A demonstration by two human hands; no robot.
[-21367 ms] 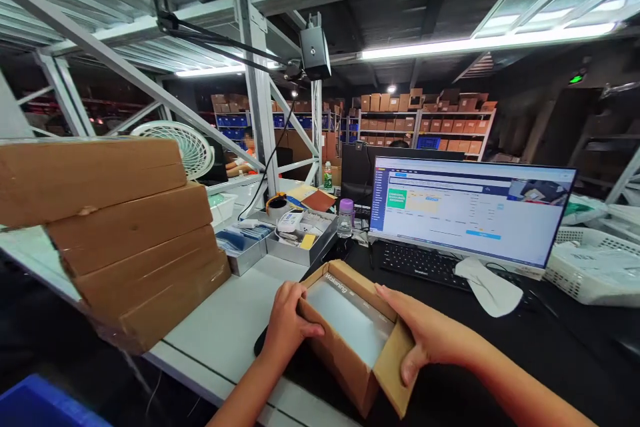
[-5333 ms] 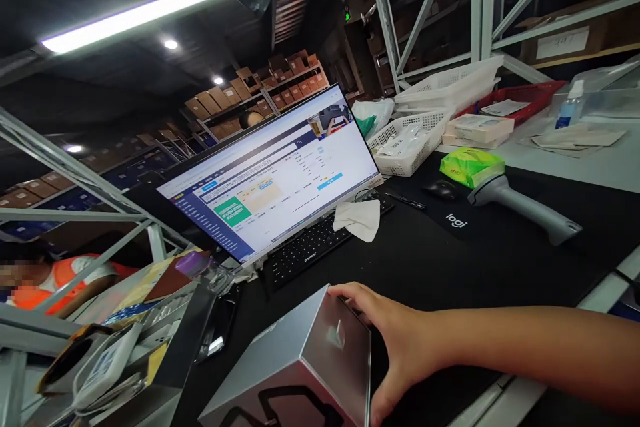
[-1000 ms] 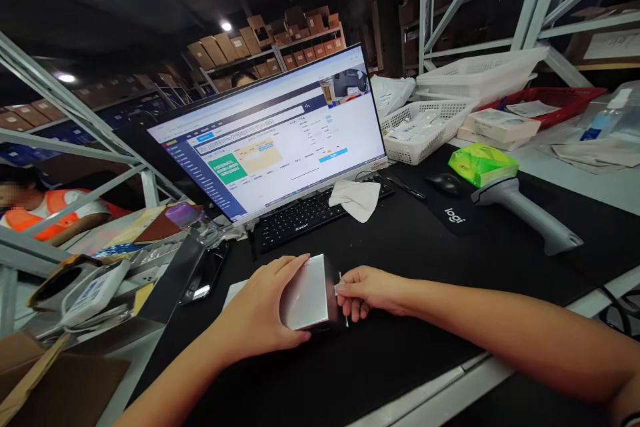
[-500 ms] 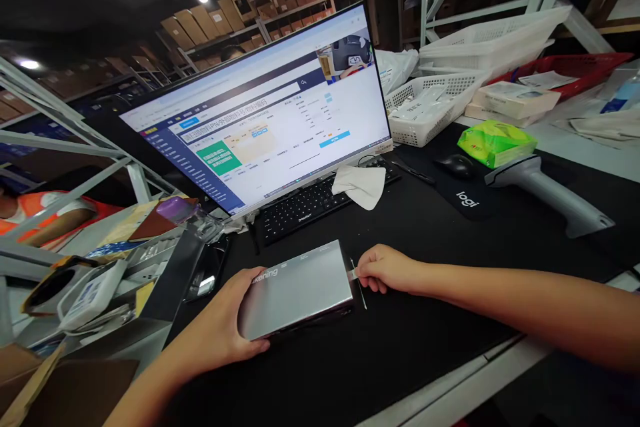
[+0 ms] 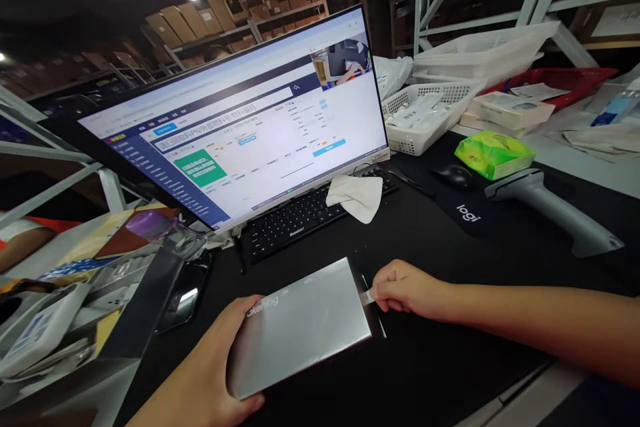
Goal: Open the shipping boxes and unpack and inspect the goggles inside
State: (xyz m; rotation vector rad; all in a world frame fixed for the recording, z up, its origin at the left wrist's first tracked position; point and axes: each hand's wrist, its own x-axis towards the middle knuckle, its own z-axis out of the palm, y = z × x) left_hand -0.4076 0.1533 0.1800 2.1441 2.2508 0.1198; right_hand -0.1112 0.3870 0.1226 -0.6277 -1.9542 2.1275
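My left hand (image 5: 217, 373) is wrapped around the left end of a flat silver box (image 5: 305, 330), thumb on the near side and fingers over the far side. Printed letters reading "akening" show beside the fingers on its top. At the box's right end, my right hand (image 5: 407, 290) pinches a small pale tab (image 5: 369, 297). A dark strip with a thin light edge stands out just beyond that end. What lies inside the box is hidden. Below both hands is a black desk mat (image 5: 420, 360).
Behind the box are a keyboard (image 5: 300, 220), a white cloth (image 5: 357, 195) and a monitor (image 5: 270, 167). To the right lie a mouse (image 5: 455, 177), a green packet (image 5: 495, 153) and a scanner (image 5: 560, 207). A phone (image 5: 185, 293) and a cluttered tray are at left.
Both hands and the box appear lower in the view, and the box's right end and my right hand sit further right. The background has shifted too. Both grips stay the same.
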